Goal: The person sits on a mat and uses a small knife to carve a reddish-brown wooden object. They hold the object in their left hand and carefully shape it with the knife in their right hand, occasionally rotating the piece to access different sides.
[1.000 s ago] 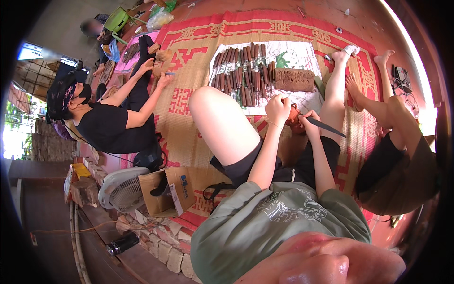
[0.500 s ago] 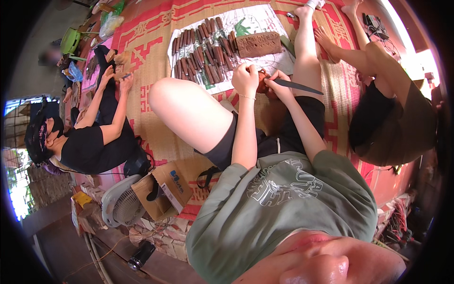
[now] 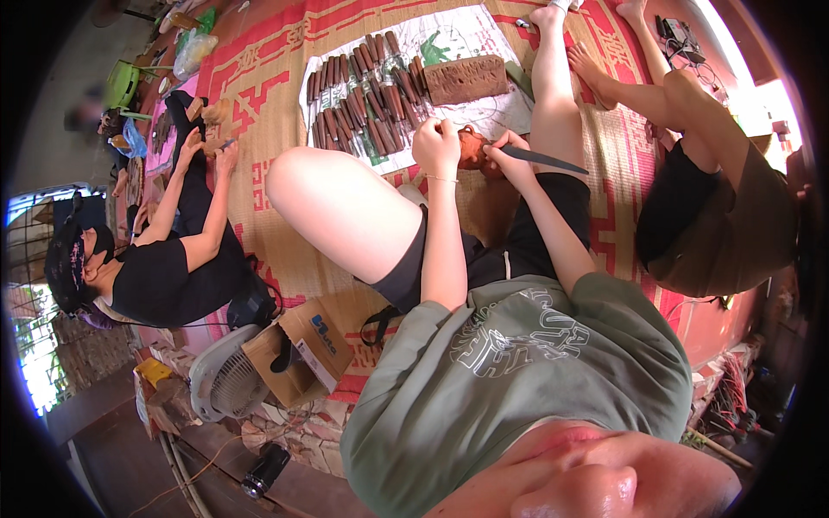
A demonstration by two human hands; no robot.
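My left hand is closed in a fist above the mat, between my bare knees; what its fingers hold is hidden. Right beside it is a reddish-brown lump, too small to name, lying between my two hands. My right hand grips a dark, flat, tapered blade, whose narrow end points right across my thigh. Beyond my hands, several brown wooden handle-like pieces lie in rows on a white printed sheet. A rough brown brick rests on the same sheet.
A patterned straw mat spreads beneath me. At left, a co-worker in black works with both hands. Another person's bare legs are at right. A cardboard box and a grey fan stand behind at lower left.
My left hand has shifted slightly left, away from my right hand, so more of the reddish-brown lump shows. My right hand keeps its grip on the blade.
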